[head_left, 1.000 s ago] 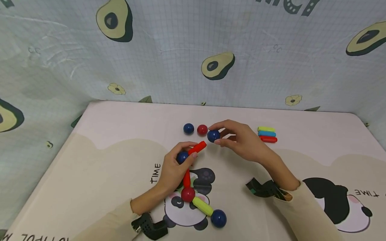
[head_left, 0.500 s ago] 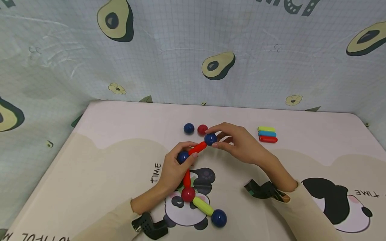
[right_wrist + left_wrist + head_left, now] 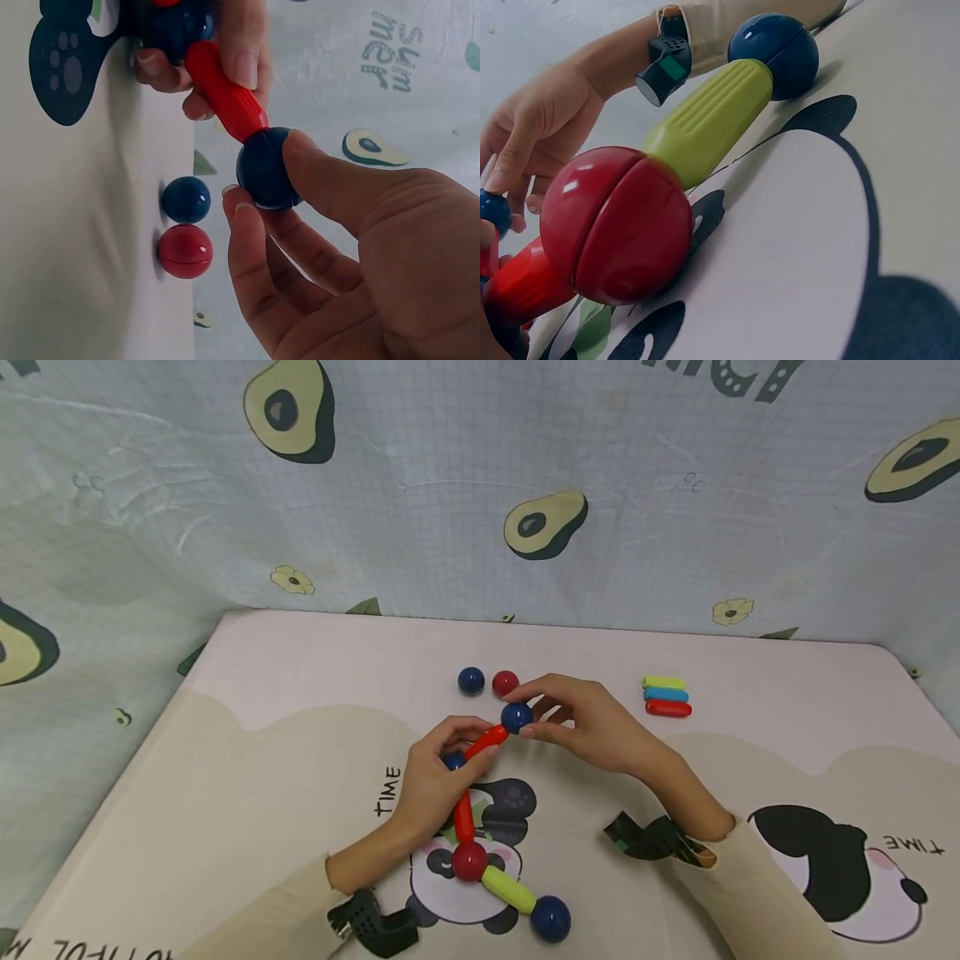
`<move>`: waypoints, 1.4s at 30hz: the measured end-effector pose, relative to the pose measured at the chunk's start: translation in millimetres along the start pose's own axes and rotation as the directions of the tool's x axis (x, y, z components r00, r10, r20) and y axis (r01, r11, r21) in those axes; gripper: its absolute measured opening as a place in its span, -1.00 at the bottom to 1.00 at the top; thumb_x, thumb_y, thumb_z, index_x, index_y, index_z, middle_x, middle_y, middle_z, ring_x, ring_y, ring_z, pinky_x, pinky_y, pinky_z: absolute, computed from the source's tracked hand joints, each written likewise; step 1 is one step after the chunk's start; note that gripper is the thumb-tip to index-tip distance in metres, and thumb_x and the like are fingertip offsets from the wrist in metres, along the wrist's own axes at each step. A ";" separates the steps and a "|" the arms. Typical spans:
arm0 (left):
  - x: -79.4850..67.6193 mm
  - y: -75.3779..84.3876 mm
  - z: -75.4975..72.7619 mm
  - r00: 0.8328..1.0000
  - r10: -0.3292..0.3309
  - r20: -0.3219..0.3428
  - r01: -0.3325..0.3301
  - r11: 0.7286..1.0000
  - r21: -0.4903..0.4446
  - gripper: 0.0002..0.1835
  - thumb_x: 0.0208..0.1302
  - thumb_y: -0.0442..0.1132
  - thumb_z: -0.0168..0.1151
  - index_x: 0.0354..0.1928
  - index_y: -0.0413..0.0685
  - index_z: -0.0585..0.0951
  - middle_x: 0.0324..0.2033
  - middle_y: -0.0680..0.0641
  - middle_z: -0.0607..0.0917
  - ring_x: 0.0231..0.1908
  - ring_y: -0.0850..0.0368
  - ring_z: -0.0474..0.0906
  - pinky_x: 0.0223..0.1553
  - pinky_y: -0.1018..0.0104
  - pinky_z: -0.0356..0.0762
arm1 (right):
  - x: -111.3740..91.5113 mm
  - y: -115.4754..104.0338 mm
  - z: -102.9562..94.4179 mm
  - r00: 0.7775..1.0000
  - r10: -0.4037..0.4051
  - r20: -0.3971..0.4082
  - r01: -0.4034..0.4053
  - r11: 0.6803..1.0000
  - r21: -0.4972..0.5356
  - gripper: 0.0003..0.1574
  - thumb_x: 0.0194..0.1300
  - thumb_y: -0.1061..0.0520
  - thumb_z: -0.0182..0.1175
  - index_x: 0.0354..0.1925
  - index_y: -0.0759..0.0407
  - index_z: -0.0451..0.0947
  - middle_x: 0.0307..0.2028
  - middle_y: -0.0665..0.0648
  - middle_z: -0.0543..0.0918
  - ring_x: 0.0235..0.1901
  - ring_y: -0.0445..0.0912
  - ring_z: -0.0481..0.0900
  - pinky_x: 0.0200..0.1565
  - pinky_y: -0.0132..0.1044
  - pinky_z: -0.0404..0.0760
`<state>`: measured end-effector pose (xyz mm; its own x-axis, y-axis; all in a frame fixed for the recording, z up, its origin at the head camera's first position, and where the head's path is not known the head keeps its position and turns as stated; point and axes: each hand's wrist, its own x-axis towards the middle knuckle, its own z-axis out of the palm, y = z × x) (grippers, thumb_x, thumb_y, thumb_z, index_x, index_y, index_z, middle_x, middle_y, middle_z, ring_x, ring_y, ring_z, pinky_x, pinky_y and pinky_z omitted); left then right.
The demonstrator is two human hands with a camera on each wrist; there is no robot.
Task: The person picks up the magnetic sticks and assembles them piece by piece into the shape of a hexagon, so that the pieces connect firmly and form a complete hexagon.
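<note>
My left hand [image 3: 442,777] grips a red rod [image 3: 226,94] near a blue ball [image 3: 453,761], partly hidden by the fingers. Between thumb and fingertips, my right hand [image 3: 592,722] pinches another blue ball [image 3: 266,169], which meets the free end of that rod. From the left hand a second red rod [image 3: 463,817] runs toward the body to a red ball [image 3: 615,225]. A yellow-green rod [image 3: 709,120] links this ball to a further blue ball [image 3: 551,918] at the chain's near end.
A loose blue ball [image 3: 471,681] and a loose red ball [image 3: 506,683] lie beyond the hands. To the right sit a yellow-green stick [image 3: 663,682], a blue stick [image 3: 666,695] and a red stick [image 3: 668,708] side by side. An avocado-print curtain [image 3: 420,552] hangs behind the table.
My right hand has brought its blue ball left and nearer, from apart to the red rod's end. The chain's near end has shifted slightly toward the body.
</note>
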<state>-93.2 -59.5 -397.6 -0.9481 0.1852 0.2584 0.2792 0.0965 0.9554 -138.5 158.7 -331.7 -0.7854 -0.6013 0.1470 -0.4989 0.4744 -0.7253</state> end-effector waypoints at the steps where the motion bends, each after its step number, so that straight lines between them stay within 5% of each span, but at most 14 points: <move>1: -0.1 0.2 0.0 1.000 -0.001 0.002 0.001 1.000 0.000 -0.65 0.20 -0.29 0.33 0.04 -0.08 0.57 -0.22 -0.03 0.67 -0.28 0.11 0.59 -0.21 0.35 0.58 | -0.2 -0.4 0.1 1.000 0.001 0.000 -0.001 1.000 0.004 -0.49 0.19 0.23 0.32 0.13 0.05 0.53 0.02 -0.02 0.58 -0.12 -0.16 0.60 -0.10 -0.26 0.59; 17: -1.9 0.5 3.1 1.000 -0.017 0.011 0.017 1.000 0.010 -0.68 0.21 -0.23 0.35 0.02 0.02 0.60 -0.20 0.08 0.68 -0.32 0.14 0.59 -0.30 0.36 0.58 | -15.5 2.3 -14.0 0.998 0.056 -0.017 -0.056 0.998 -0.033 -0.47 0.18 0.18 0.35 0.14 0.06 0.51 0.01 0.04 0.60 -0.13 -0.16 0.59 -0.09 -0.22 0.60; 29: -1.9 1.6 0.1 1.000 -0.004 -0.014 0.004 0.999 0.042 -0.68 0.19 -0.27 0.36 0.00 0.04 0.62 -0.20 0.09 0.68 -0.31 0.14 0.57 -0.32 0.38 0.55 | -62.3 38.6 -49.6 0.958 0.085 -0.275 -0.143 0.970 -0.197 -0.59 0.20 0.20 0.33 0.04 0.03 0.58 -0.14 0.01 0.64 -0.25 -0.26 0.54 -0.23 -0.46 0.54; 42: -1.8 1.2 1.0 1.000 0.000 -0.006 0.000 1.000 0.024 -0.69 0.20 -0.26 0.35 0.01 0.03 0.61 -0.20 0.08 0.67 -0.33 0.11 0.57 -0.35 0.36 0.57 | -103.0 68.1 -62.8 0.921 0.063 -0.384 -0.187 0.937 -0.294 -0.55 0.06 0.28 0.42 -0.04 0.10 0.59 -0.14 0.05 0.63 -0.23 -0.19 0.48 -0.31 -0.58 0.46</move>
<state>-91.0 -58.7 -397.0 -0.9489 0.1798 0.2595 0.2829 0.1199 0.9516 -114.7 293.3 -354.0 -0.8958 -0.2770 0.3477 -0.4285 0.7463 -0.5093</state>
